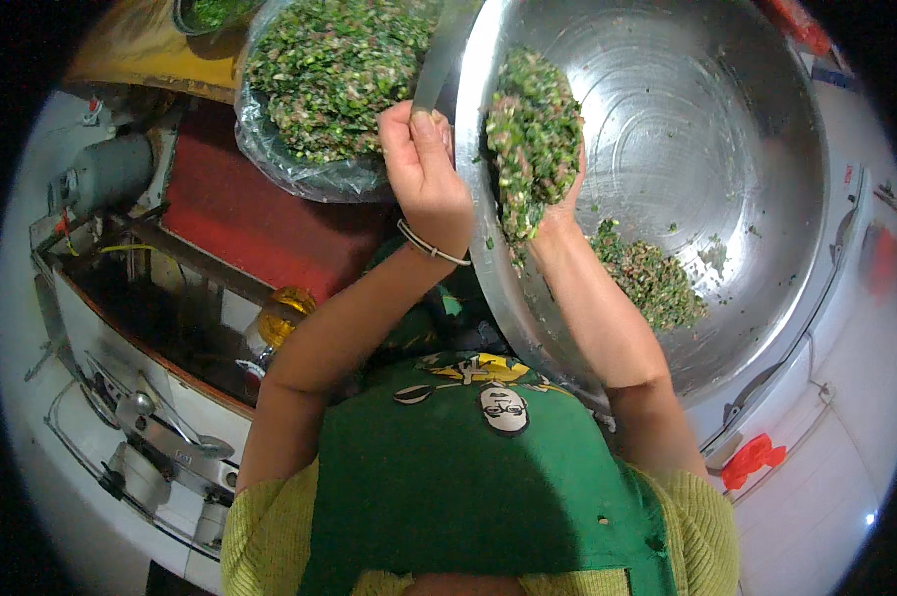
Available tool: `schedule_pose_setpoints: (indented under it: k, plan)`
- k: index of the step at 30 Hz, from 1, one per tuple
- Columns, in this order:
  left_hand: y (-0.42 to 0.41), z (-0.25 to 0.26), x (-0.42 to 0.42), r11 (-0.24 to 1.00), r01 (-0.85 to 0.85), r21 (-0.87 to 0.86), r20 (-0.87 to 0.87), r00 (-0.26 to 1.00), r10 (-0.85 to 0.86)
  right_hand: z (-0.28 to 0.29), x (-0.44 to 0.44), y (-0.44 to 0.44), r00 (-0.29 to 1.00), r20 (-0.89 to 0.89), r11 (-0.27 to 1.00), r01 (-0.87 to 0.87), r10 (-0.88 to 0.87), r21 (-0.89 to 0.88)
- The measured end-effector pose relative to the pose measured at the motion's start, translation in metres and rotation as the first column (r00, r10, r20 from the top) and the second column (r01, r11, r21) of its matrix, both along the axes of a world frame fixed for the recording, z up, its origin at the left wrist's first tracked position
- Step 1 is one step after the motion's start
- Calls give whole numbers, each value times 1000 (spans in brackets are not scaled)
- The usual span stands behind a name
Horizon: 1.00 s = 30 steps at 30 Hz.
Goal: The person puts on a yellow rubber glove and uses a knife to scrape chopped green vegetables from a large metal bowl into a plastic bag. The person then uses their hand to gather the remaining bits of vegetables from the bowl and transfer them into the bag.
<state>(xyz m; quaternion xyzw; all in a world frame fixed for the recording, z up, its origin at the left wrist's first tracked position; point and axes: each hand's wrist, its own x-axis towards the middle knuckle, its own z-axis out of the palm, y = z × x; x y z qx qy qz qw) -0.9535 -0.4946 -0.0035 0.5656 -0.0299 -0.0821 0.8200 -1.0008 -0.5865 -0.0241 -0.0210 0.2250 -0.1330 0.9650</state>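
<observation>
My left hand (426, 167), with a bracelet at the wrist, is closed on the edge of a translucent plastic bag (442, 59). To its left, a plastic-lined container (292, 179) is heaped with chopped green and pinkish filling (336, 82). My right hand (564, 201) is inside a large stainless steel bowl (664, 141), scooping up a big clump of the same filling (534, 141) against the bowl's left wall; its fingers are mostly hidden behind the clump. A smaller heap of filling (649, 283) lies on the bowl's bottom beside my right forearm.
A red surface (247, 201) lies under the lined container. At upper left a bowl of chopped greens (214, 11) stands on a yellow surface (150, 45). A gas burner with a ladle (210, 447) is at lower left. A white appliance (835, 261) borders the steel bowl on the right.
</observation>
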Motion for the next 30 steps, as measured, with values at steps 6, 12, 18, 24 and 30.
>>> schedule_pose_setpoints:
  k: [6, 12, 18, 24, 30]
  plan:
    - [26, 9, 7, 971, -233, 46, 17, 972, 232, 19, 49, -22, 993, 21, 965, 114, -112, -236]
    - [114, 23, 35, 899, -428, 94, 10, 903, 429, 76, 104, -31, 870, 442, 947, -78, 217, -312]
    - [164, 22, 26, 869, -492, -54, 61, 867, 494, 73, 160, 5, 852, -477, -103, -466, 217, -879]
    - [175, 11, 13, 872, -488, -37, -66, 872, 485, 93, 181, -2, 860, -217, 58, -273, 463, -960]
    - [145, 21, 6, 952, -305, -36, -70, 951, 302, 150, 113, -84, 953, -256, 581, -302, 162, -756]
